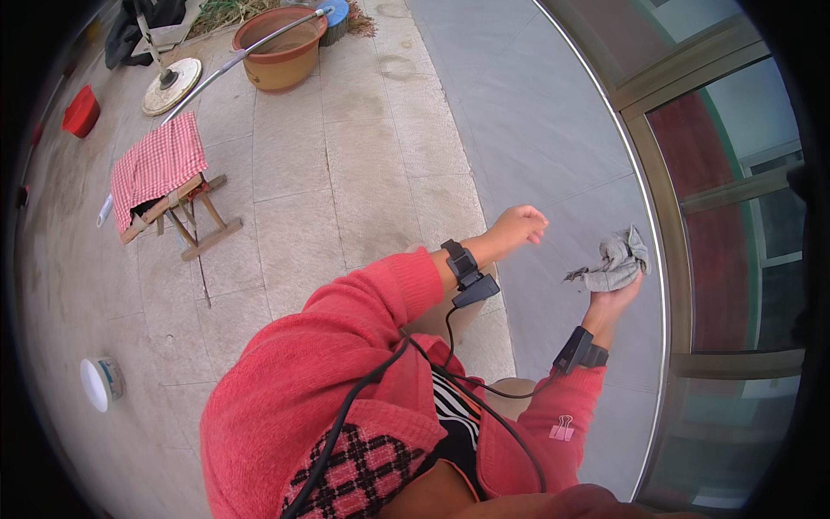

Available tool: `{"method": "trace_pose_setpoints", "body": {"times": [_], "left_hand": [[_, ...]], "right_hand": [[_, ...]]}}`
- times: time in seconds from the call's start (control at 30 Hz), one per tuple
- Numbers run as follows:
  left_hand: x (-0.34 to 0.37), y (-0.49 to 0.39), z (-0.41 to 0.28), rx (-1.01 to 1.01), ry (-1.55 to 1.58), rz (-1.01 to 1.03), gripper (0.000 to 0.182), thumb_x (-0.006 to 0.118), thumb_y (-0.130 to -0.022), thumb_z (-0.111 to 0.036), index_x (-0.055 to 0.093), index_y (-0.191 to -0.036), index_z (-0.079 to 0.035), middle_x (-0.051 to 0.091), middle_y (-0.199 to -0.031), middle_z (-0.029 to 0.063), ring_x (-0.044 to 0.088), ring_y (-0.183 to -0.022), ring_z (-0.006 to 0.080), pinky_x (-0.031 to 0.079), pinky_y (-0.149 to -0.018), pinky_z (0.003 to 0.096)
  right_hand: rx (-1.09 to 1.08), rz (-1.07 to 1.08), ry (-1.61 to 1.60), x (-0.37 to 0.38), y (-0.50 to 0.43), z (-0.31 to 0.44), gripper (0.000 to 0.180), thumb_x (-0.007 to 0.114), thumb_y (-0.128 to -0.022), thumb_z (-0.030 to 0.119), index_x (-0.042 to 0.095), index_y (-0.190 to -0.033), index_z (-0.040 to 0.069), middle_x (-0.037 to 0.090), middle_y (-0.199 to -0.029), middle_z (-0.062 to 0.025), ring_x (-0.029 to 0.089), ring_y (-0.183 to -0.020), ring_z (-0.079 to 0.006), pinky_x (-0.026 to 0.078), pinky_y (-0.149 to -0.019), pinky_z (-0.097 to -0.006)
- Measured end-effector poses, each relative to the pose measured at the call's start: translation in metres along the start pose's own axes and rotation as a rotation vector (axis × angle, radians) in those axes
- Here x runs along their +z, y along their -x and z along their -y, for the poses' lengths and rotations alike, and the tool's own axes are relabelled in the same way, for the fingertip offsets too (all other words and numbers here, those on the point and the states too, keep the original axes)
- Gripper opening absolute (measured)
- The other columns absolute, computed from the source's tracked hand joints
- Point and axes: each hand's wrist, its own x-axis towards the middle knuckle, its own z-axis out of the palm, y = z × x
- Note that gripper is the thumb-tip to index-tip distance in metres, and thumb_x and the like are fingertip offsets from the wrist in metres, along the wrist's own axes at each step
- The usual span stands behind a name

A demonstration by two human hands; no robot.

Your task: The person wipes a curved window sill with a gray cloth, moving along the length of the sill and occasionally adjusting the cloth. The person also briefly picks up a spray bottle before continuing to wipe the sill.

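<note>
A crumpled grey cloth [616, 263] with a frayed, dirty end is held in my right hand [615, 297], just above the grey tiled ledge [551, 149] and close to the shiny metal strip [650, 194] below the window frame. My left hand [522, 227] hovers over the same ledge, fingers curled in, with nothing visible in it. Each wrist carries a black strapped device, and black cables run from them across my red knitted cardigan [311, 363].
Aluminium-framed glass [726, 227] rises along the right. On the paving stand a wooden folding stool [211, 240] under a red checked cloth [159, 159], a white bucket [98, 384], a red basin [82, 111], a round stand base [172, 86], and a clay pot [279, 65] crossed by a metal pole [214, 76].
</note>
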Motion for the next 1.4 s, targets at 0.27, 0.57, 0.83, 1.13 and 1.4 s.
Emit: {"method": "trace_pose_setpoints", "body": {"times": [0.27, 0.57, 0.83, 1.13, 1.4], "left_hand": [[-0.073, 0.045, -0.023, 0.004, -0.031, -0.050, 0.023, 0.059, -0.094, -0.030, 0.062, -0.104, -0.010, 0.063, -0.096, 0.0034, 0.060, -0.088, 0.0133, 0.046, -0.079, 0.0280], [-0.037, 0.021, -0.003, -0.074, -0.032, 0.062, 0.023, 0.060, -0.094, -0.029, 0.062, -0.104, -0.009, 0.064, -0.097, 0.0035, 0.061, -0.088, 0.0123, 0.046, -0.081, 0.0275], [0.011, 0.003, 0.034, -0.053, 0.141, 0.131, 0.018, 0.061, -0.093, -0.021, 0.062, -0.100, -0.005, 0.062, -0.091, 0.0030, 0.060, -0.081, 0.0120, 0.048, -0.076, 0.0270], [-0.013, -0.092, 0.088, -0.383, -0.079, 0.222, 0.018, 0.061, -0.095, -0.015, 0.061, -0.108, -0.003, 0.060, -0.097, 0.0012, 0.058, -0.088, 0.0105, 0.048, -0.082, 0.0263], [-0.080, -0.146, 0.056, -0.361, 0.159, -0.122, 0.020, 0.060, -0.097, -0.016, 0.060, -0.112, -0.003, 0.061, -0.101, 0.0011, 0.057, -0.093, 0.0105, 0.047, -0.086, 0.0270]], "right_hand": [[-0.249, -0.359, 0.183, 0.041, 0.009, 0.002, 0.027, 0.044, -0.099, 0.023, 0.060, -0.110, 0.003, 0.066, -0.101, -0.0119, 0.066, -0.087, -0.0292, 0.057, -0.083, -0.0472], [-0.427, -0.445, 0.665, -0.013, -0.021, 0.003, 0.015, 0.056, -0.095, 0.013, 0.064, -0.103, 0.002, 0.067, -0.096, -0.0157, 0.068, -0.080, -0.0279, 0.057, -0.070, -0.0419], [-1.162, -0.066, 1.739, -0.024, -0.148, -0.041, 0.043, 0.070, -0.080, 0.006, 0.062, -0.123, 0.006, 0.053, -0.132, -0.0153, 0.053, -0.119, -0.0298, 0.042, -0.101, -0.0452], [-0.814, 0.806, 2.074, -0.146, -0.292, -0.256, 0.030, 0.050, -0.091, 0.007, 0.061, -0.119, 0.006, 0.041, -0.150, -0.0134, 0.036, -0.139, -0.0305, 0.031, -0.113, -0.0486], [-1.026, 0.792, 2.002, -0.042, -0.478, -0.361, 0.024, 0.051, -0.091, 0.011, 0.062, -0.112, 0.007, 0.041, -0.149, -0.0134, 0.036, -0.140, -0.0296, 0.028, -0.115, -0.0502]]}}
